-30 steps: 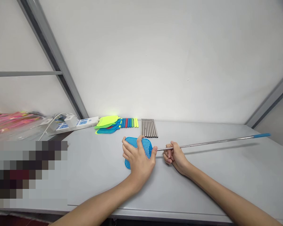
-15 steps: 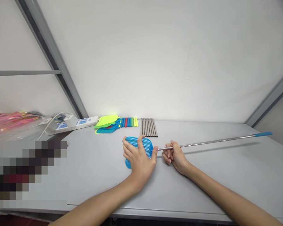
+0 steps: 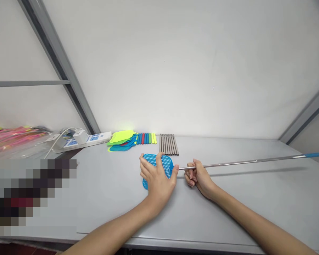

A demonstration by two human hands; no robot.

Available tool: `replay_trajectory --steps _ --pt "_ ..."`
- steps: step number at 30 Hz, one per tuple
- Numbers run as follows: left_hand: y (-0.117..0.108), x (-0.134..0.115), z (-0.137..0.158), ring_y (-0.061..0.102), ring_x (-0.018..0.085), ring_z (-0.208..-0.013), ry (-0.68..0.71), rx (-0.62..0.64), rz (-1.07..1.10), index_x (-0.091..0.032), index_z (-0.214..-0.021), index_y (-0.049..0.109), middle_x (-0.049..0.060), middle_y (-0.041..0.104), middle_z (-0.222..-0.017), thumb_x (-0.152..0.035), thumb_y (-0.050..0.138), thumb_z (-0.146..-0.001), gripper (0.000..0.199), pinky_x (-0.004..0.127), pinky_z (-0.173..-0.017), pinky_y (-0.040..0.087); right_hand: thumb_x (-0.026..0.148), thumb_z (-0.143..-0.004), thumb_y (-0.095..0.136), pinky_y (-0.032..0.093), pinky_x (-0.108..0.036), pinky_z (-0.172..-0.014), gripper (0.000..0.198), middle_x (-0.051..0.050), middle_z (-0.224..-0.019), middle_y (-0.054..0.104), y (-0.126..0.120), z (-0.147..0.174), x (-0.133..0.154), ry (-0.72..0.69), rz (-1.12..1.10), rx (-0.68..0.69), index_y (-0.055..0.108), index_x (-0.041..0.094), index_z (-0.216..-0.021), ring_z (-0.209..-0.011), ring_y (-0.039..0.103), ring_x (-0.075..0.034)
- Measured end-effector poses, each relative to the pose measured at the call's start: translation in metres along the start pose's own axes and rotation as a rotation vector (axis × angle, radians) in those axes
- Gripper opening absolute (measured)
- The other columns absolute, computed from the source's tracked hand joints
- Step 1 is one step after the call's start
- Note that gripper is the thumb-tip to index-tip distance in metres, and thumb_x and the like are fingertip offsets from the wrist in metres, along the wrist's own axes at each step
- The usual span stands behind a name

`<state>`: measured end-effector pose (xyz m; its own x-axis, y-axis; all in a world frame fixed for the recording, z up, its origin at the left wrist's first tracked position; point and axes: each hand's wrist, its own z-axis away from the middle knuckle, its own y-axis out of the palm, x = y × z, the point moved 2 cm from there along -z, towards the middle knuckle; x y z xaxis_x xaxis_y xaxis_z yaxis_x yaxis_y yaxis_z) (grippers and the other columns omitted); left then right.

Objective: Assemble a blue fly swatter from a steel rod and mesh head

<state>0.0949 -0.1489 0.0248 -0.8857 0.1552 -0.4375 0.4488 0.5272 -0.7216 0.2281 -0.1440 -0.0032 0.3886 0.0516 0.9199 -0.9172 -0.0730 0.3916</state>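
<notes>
A blue fly swatter (image 3: 150, 158) with a perforated paddle and a telescopic metal rod lies across the middle right, with a blue grip at its far end running to the right edge. My left hand (image 3: 159, 180) holds the paddle by its edges, thumb near the neck where the rod starts. Just right of it, my right hand (image 3: 200, 177) is closed around the thin part of the rod, fingers curled. Beyond the right hand the rod slopes slightly up above the table, casting a shadow.
Behind the hands lie stacked yellow, green and blue paddles (image 3: 122, 136), a row of coloured grips (image 3: 145, 138) and a row of metal tubes (image 3: 168, 145). At left are a power strip (image 3: 102, 137) with white plugs and a clear bag (image 3: 18, 136) of pink items. A wall stands behind.
The rod reaches farther right, and its blue grip has moved right to the picture's edge. Both hands keep nearly the same place and hold.
</notes>
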Motion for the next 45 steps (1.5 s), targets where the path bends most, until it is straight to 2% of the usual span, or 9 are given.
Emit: replay_trajectory --steps 7,12,16,24,28,33,37,45 --pt "0.003 0.010 -0.019 0.022 0.030 -0.116 -0.004 0.105 0.082 -0.027 -0.111 0.041 0.011 0.019 -0.123 -0.051 0.046 -0.069 0.048 0.043 -0.087 0.028 0.041 -0.079 0.028 0.024 -0.020 -0.037 0.047 0.006 -0.033 0.023 0.000 0.001 0.010 0.031 0.225 0.009 0.044 0.015 -0.043 -0.029 0.029 -0.007" --pt "0.008 0.016 -0.026 0.025 0.028 -0.114 -0.056 0.120 0.085 -0.028 -0.106 0.044 0.009 0.018 -0.122 -0.048 0.049 -0.068 0.044 0.041 -0.089 0.027 0.042 -0.078 0.037 0.025 -0.020 -0.039 0.041 0.006 -0.040 0.028 -0.003 0.002 0.012 0.067 0.263 0.057 0.057 0.012 -0.058 -0.035 0.031 -0.006" --pt "0.007 0.017 -0.031 0.030 0.027 -0.110 -0.112 0.131 0.058 -0.028 -0.105 0.045 0.008 0.022 -0.119 -0.045 0.053 -0.064 0.045 0.039 -0.088 0.027 0.042 -0.077 0.041 0.024 -0.020 -0.040 0.039 0.005 -0.042 0.027 -0.002 0.004 0.013 0.070 0.273 0.087 0.060 0.011 -0.065 -0.037 0.029 -0.006" --pt "0.005 0.028 -0.043 0.034 0.028 -0.105 -0.155 0.106 0.045 -0.028 -0.100 0.048 0.007 0.025 -0.115 -0.045 0.052 -0.061 0.042 0.040 -0.087 0.027 0.042 -0.078 0.039 0.021 -0.022 -0.041 0.044 0.005 -0.043 0.023 -0.018 -0.002 0.018 0.017 0.185 0.082 0.061 0.010 -0.058 -0.039 0.028 -0.006" --pt "0.005 0.031 -0.045 0.034 0.028 -0.105 -0.160 0.096 0.032 -0.027 -0.099 0.049 0.008 0.026 -0.115 -0.045 0.052 -0.062 0.042 0.040 -0.086 0.027 0.042 -0.078 0.039 0.024 -0.022 -0.042 0.046 0.004 -0.041 0.028 -0.024 -0.006 0.020 0.025 0.277 0.120 0.059 0.010 -0.053 -0.038 0.031 -0.007" --pt "0.006 0.031 -0.042 0.032 0.029 -0.107 -0.131 0.076 -0.019 -0.027 -0.102 0.048 0.009 0.023 -0.118 -0.046 0.051 -0.064 0.043 0.039 -0.086 0.027 0.045 -0.079 0.032 0.029 -0.022 -0.041 0.048 0.000 -0.041 0.042 -0.020 -0.005 0.017 0.119 0.314 0.240 0.058 0.010 -0.057 -0.038 0.037 -0.009" --pt "0.006 0.029 -0.037 0.030 0.030 -0.108 -0.152 0.064 -0.096 -0.027 -0.100 0.049 0.011 0.023 -0.120 -0.044 0.050 -0.066 0.039 0.040 -0.085 0.026 0.046 -0.081 0.027 0.031 -0.021 -0.041 0.051 -0.002 -0.043 0.047 -0.019 -0.002 0.011 0.180 0.301 0.302 0.055 0.011 -0.057 -0.038 0.040 -0.009" --pt "0.004 0.025 -0.032 0.036 0.029 -0.101 -0.215 0.112 -0.193 -0.026 -0.097 0.052 0.010 0.027 -0.115 -0.047 0.048 -0.067 0.037 0.039 -0.082 0.027 0.048 -0.080 0.025 0.029 -0.020 -0.036 0.052 -0.002 -0.044 0.048 -0.015 0.003 0.007 0.212 0.294 0.312 0.053 0.011 -0.056 -0.037 0.041 -0.008"
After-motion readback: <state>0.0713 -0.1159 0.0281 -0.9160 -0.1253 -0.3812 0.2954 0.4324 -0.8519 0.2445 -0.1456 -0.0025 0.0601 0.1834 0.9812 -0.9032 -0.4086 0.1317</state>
